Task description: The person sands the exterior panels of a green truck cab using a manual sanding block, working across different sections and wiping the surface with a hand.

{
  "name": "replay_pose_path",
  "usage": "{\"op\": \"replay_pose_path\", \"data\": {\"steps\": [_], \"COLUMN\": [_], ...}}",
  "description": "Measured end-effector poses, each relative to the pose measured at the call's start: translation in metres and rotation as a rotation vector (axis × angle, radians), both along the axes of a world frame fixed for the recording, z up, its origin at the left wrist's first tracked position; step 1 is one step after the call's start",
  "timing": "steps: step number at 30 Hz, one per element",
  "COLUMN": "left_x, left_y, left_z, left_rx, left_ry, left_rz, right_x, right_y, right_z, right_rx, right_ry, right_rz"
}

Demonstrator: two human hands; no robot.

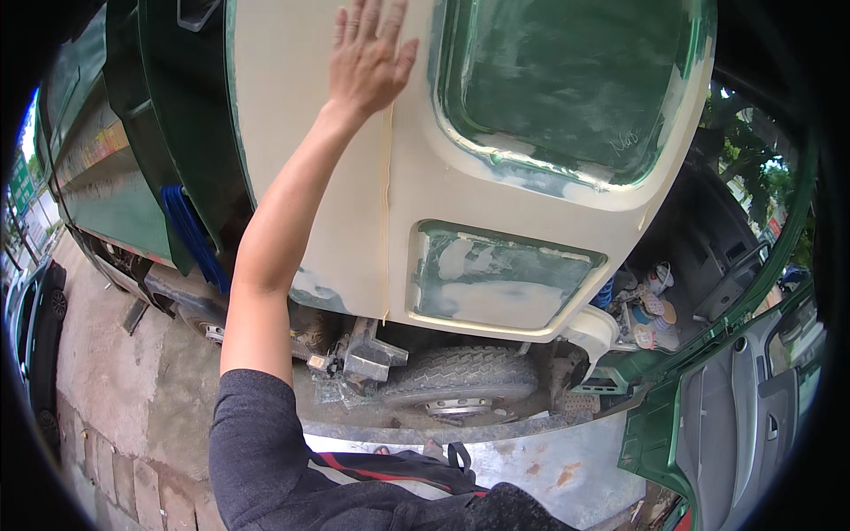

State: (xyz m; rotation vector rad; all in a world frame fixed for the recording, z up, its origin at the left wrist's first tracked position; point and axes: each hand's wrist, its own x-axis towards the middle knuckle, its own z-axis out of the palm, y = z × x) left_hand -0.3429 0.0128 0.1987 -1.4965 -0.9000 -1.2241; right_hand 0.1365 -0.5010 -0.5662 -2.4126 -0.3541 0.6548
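Observation:
My left hand (pixel 370 66) is raised at the top of the view, palm toward the cream-coated truck cab panel (pixel 310 177). Its fingers are stretched out and slightly apart, with nothing visible in them, and the fingertips run up to the picture's top edge. Whether the palm touches the panel I cannot tell. Right of the hand is a green recessed window panel (pixel 567 80), framed by a cream border. Below it sits a smaller recessed panel (pixel 505 279), patchy green and pale filler. My right hand is out of view.
A truck wheel (pixel 460 380) shows under the cab. An opened green door (pixel 726 425) stands at the right, beside a cab interior holding cluttered items (pixel 651 314). Blue coiled hoses (pixel 190 234) hang at the left. A metal platform (pixel 549 460) lies below me. A dark car (pixel 37 336) stands far left.

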Motion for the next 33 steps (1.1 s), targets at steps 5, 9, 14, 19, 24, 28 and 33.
{"op": "replay_pose_path", "data": {"steps": [5, 9, 14, 19, 24, 28, 33], "left_x": [0.058, 0.063, -0.012, -0.069, -0.067, -0.095, -0.127], "left_y": [-0.039, -0.045, 0.008, 0.012, 0.02, 0.009, 0.003], "left_z": [-0.15, -0.148, -0.003, 0.073, -0.027, -0.07, -0.098], "left_rx": [-0.653, -0.472, -0.229, 0.084, 0.025, -0.031, -0.055], "left_ry": [0.998, 1.117, 0.56, -0.401, -0.021, -0.095, -0.074], "left_rz": [-0.394, -0.484, 0.186, 0.149, 0.109, 0.112, 0.083], "right_x": [0.016, 0.042, 0.063, 0.019, -0.013, -0.053, -0.118], "right_y": [0.038, 0.06, 0.124, 0.167, 0.199, 0.247, 0.296], "right_z": [0.003, 0.013, 0.026, 0.114, 0.167, 0.244, 0.359], "right_rx": [0.056, 0.105, 0.169, 0.183, 0.318, 0.464, 0.813], "right_ry": [0.009, 0.013, 0.043, 0.17, 0.088, 0.007, -0.185], "right_rz": [0.041, 0.125, 0.343, 0.659, 1.059, 1.409, 1.548]}}
